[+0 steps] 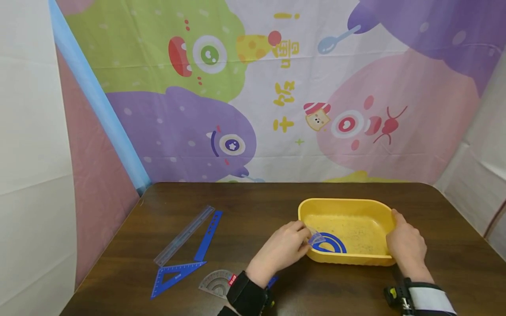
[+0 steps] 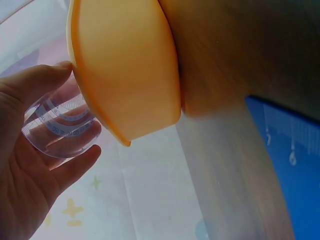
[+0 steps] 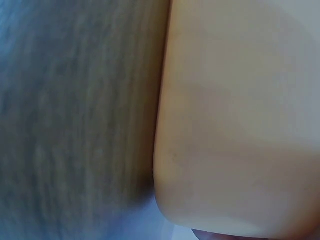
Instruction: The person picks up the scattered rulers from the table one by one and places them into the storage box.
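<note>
A transparent protractor (image 1: 316, 238) is pinched between the thumb and fingers of my left hand (image 1: 282, 245), at the left side of a yellow plastic basin (image 1: 367, 260). In the left wrist view the protractor (image 2: 65, 131) shows its printed scale, close to the basin's rim. Inside the basin, at its left end, lies a blue protractor (image 1: 339, 243), partly covered by the transparent one. My right hand (image 1: 407, 241) grips the basin's right rim, thumb and fingers partly hidden. The right wrist view shows mostly the basin's outer wall (image 3: 235, 125).
Left on the brown table (image 1: 261, 197) lie a transparent ruler (image 1: 183, 237), a blue ruler (image 1: 208, 237) and a blue set square (image 1: 158, 285). Another transparent protractor (image 1: 215, 283) and a blue piece (image 1: 272, 281) are partly hidden by my left wrist. A cartoon-printed cloth (image 1: 276, 166) hangs behind.
</note>
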`<state>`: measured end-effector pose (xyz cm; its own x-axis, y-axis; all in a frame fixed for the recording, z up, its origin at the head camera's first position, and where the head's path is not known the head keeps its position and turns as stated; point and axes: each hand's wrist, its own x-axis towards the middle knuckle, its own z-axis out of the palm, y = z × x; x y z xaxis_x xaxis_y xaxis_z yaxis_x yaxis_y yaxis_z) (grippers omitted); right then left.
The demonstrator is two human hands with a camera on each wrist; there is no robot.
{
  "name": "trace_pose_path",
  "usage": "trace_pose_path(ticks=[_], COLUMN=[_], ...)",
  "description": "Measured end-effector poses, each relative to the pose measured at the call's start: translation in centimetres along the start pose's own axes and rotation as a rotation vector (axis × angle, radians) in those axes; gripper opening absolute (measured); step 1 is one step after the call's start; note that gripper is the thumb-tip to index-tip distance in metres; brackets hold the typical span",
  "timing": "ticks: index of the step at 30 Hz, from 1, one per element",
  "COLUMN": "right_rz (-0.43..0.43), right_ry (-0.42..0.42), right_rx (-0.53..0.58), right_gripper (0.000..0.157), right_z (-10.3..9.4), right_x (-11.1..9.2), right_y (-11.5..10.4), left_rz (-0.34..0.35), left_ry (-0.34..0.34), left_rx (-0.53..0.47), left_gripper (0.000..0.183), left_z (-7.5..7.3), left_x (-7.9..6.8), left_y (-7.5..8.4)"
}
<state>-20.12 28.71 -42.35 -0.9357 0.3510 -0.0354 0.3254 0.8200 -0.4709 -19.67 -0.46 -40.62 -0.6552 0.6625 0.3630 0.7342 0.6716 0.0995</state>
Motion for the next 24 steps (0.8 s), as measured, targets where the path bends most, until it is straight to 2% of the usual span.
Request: trace_pose_path(ticks=[8, 14, 24], right_rz=[0.011, 0.016, 0.005], right_ry=[-0.005, -0.008, -0.002], right_rx=[-0.002, -0.001, 0.001], right_gripper=[0.059, 0.059, 0.059], right_z=[0.00, 0.06, 0.08], right_x=[0.05, 0.02, 0.04], right_y=[-0.07, -0.07, 0.03], left_rz=[0.036, 0.076, 0.085], left_ry=[0.024, 0.064, 0.078], left_rx=[0.043, 0.114, 0.161], left_gripper=[0.014, 0.012, 0.010], left_z=[0.53, 0.88, 0.85], left_x=[0.01, -0.07, -0.05], left_y=[0.27, 0.43, 0.57])
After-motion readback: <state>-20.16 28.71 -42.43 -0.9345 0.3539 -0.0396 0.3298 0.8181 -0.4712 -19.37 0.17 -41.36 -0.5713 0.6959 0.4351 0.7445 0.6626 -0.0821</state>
